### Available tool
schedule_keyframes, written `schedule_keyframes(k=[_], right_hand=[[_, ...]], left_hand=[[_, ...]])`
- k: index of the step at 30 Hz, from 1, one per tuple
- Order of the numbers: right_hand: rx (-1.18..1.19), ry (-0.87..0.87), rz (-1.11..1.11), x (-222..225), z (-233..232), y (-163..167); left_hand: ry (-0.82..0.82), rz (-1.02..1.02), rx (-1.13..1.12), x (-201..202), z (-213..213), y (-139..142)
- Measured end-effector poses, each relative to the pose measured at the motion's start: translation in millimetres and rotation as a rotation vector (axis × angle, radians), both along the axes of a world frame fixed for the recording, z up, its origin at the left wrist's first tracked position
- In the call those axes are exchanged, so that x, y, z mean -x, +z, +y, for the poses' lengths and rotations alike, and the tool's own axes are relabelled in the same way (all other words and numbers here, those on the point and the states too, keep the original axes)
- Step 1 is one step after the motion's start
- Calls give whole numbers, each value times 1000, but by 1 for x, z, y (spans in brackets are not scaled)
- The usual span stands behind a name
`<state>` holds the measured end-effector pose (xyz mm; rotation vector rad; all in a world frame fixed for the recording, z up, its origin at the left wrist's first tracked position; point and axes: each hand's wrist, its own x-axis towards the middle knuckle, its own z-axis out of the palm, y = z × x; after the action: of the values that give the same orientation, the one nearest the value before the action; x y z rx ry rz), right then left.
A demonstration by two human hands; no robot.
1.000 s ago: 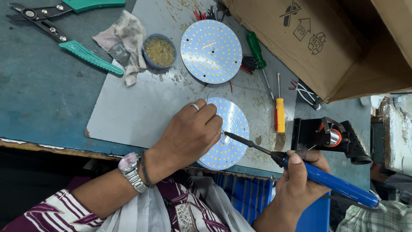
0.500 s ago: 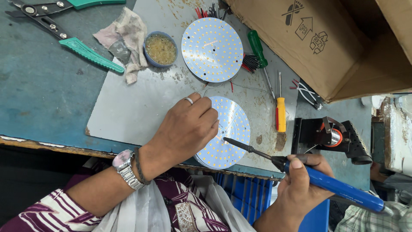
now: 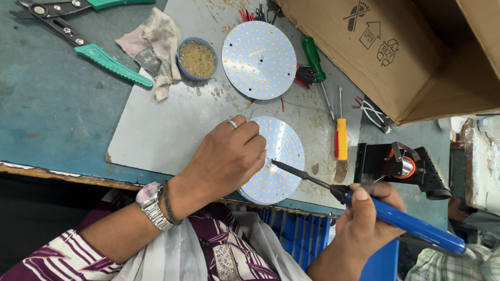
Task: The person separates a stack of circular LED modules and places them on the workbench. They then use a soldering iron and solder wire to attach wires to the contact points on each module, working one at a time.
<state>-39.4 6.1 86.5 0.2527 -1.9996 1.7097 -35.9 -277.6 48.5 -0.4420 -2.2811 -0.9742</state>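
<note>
My left hand (image 3: 226, 158) fingers are pinched down on the near LED disc (image 3: 278, 161); my right hand (image 3: 364, 218) is fisted round the blue soldering iron (image 3: 396, 218), its tip touching the disc.

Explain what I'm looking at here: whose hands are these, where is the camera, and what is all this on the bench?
The camera sits on a person's head, looking down at their own two hands. The left hand presses on a round white LED board lying on a grey metal sheet. The right hand holds a blue-handled soldering iron, its tip at the board beside the left fingers. Further back lie a second LED board, a small tin, a rag, green-handled pliers, two screwdrivers and a cardboard box.
</note>
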Motion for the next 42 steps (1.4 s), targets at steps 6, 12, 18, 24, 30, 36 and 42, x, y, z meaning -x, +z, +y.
schedule_keyframes(k=[6,12,18,24,30,36,42], right_hand=[[-5,65,2,2,-9,3],[-19,46,-19,3,-13,5],[-29,26,-40,1,-10,5],[30,20,86,4,2,2],[-3,8,52,4,2,1],[-24,50,-25,5,-6,3],[-104,132,-14,10,-5,8]], left_hand=[[-12,-2,42,0,0,0],[-14,8,36,0,2,0],[-21,-5,32,0,4,0],[-15,-59,-153,0,-9,3],[-90,-147,-295,-2,-24,5],[-48,-140,-287,-3,-24,7],[56,-182,-264,-5,-27,7]])
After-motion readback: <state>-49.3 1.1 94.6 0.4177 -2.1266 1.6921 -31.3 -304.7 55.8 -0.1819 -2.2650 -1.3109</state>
